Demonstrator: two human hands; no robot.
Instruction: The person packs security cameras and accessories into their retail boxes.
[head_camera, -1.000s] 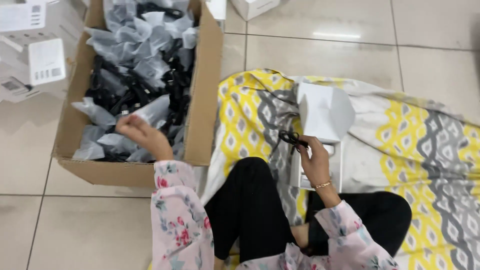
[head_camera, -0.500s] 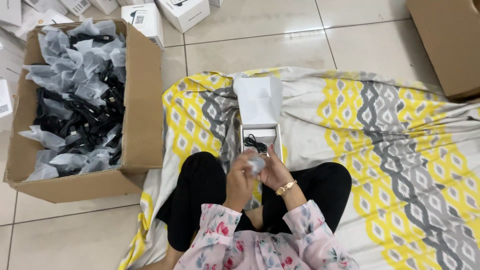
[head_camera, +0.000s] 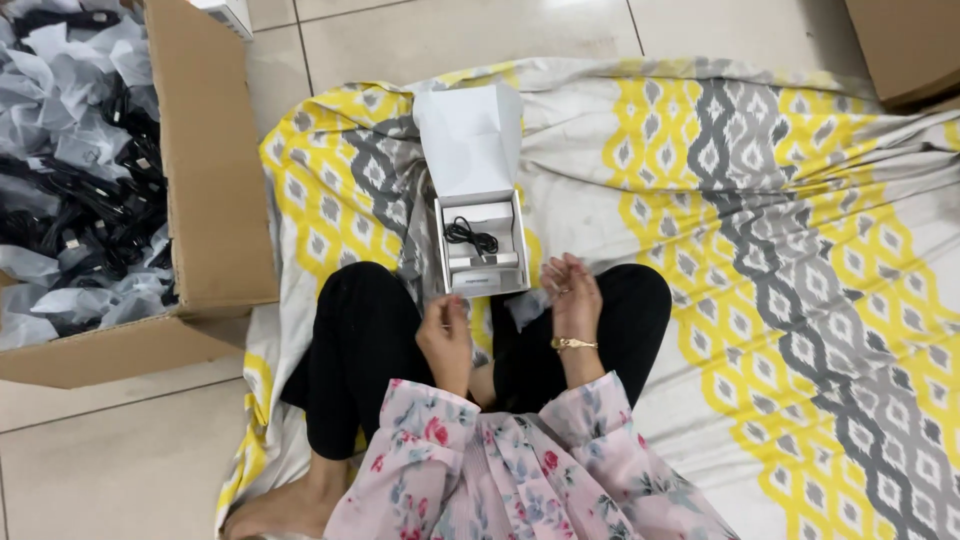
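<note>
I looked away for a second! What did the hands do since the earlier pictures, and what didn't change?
The left hand came out of the cardboard box of bagged cables and back to the lap. The right hand let go of the black cable, which now lies coiled in the small white box. Both hands now look empty, fingers loose. The white box stays open on the patterned sheet.

Perhaps home packing floor: cable carton (head_camera: 215, 190)
</note>
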